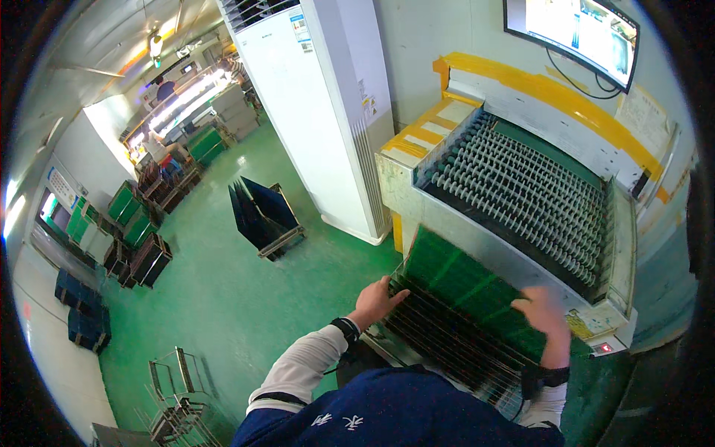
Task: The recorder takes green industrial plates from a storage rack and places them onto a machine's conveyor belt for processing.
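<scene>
Left hand [378, 300] by boards [447, 328], right hand [546, 311] blurred at green panel [465, 276] — can't tell either grip; loose hold could tip panel, scuffing it.

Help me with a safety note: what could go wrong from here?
The green panel appears close to the roller machine, so its edge might get scraped. The left hand, by the slatted rack, might get pinched against the panel. The right hand is blurred beside the panel; an imprecise contact could smudge it.

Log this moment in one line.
left hand: at rack corner | right hand: blurred, by green board | roller machine: beyond board
</scene>
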Tool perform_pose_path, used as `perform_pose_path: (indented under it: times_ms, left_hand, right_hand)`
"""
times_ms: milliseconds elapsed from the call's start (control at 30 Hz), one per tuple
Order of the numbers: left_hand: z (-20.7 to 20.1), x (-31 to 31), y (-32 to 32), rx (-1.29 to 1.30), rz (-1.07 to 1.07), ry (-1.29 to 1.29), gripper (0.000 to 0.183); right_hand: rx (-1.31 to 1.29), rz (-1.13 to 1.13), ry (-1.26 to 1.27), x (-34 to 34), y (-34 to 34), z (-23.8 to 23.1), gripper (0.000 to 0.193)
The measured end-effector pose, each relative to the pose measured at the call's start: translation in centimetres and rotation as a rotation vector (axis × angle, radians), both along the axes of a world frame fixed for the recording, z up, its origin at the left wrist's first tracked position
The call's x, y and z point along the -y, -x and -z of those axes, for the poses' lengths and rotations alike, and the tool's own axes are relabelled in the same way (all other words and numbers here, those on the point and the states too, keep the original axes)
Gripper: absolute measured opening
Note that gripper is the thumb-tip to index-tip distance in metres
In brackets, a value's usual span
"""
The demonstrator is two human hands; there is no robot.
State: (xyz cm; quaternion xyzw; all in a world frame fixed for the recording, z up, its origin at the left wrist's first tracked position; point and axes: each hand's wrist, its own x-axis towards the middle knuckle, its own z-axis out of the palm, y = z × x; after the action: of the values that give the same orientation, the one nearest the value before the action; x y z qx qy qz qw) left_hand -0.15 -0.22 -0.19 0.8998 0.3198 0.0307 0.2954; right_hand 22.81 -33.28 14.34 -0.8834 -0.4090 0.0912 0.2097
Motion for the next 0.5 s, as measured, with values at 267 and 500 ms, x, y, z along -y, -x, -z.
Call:
perform_pose_path:
  times_ms: [267,500]
  left_hand:
    - [-1.4,0.3,-0.6,-0.028,-0.002,0.086,0.070]
    - [-1.3,0.1,-0.3,-0.037,-0.007,0.036,0.072]
  right_hand:
    - [-0.250,0.399,-0.904,9.6,-10.1,4.2,0.032]
    - [-0.759,0.483,-1.370,4.7,-10.5,4.3,0.038]
